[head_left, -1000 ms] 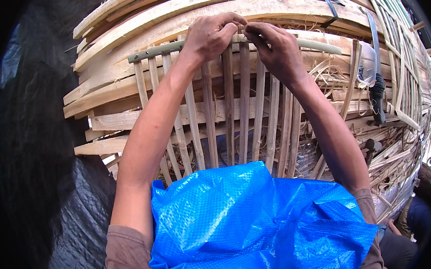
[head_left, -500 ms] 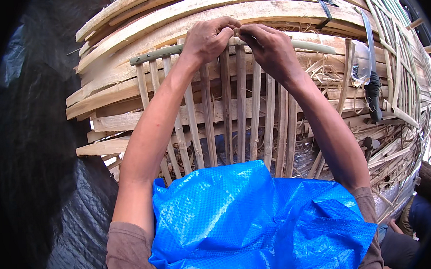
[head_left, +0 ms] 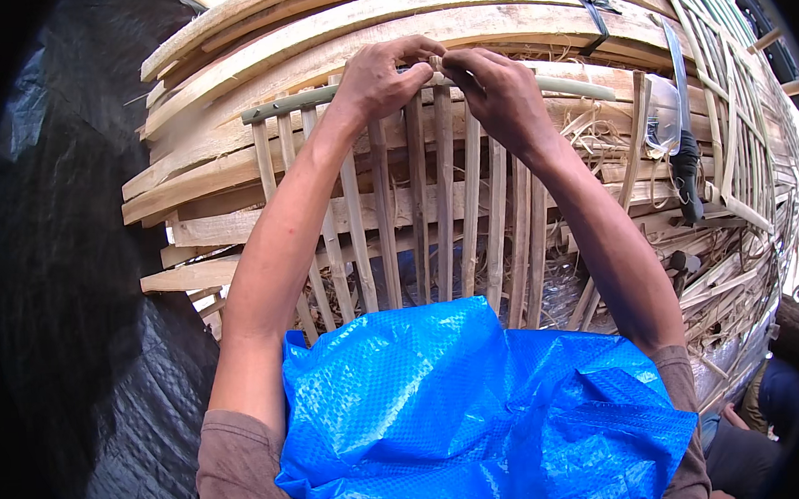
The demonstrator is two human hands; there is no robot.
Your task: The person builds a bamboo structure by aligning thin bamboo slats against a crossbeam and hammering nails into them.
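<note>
Both arms reach forward to a curved greenish bamboo crossbar (head_left: pixel 290 102), which lies across the tops of several thin upright wooden slats (head_left: pixel 446 184). My left hand (head_left: pixel 384 77) is at the middle of the bar, fingers curled and thumb bent toward the index finger. Close on its right, my right hand (head_left: pixel 501 89) has its fingers pinched together over the bar. A slat's top end shows between the fingertips. Whatever small thing the fingers hold there is hidden. Over my lap lies a blue woven plastic sheet (head_left: pixel 407 385), covering the slats' lower ends.
Long sawn wooden planks (head_left: pixel 226 222) are stacked behind the slats. At right are a knife with a black-wrapped handle (head_left: pixel 687 176), a clear plastic container (head_left: pixel 663 114), a hammer-like head (head_left: pixel 685 263) and bamboo lattice (head_left: pixel 727 124). Black sheeting (head_left: pixel 84 266) hangs left; another person (head_left: pixel 782 392) sits lower right.
My hands stay at the same place on the bar, with small finger shifts. The bar's right end and the slats have moved slightly left.
</note>
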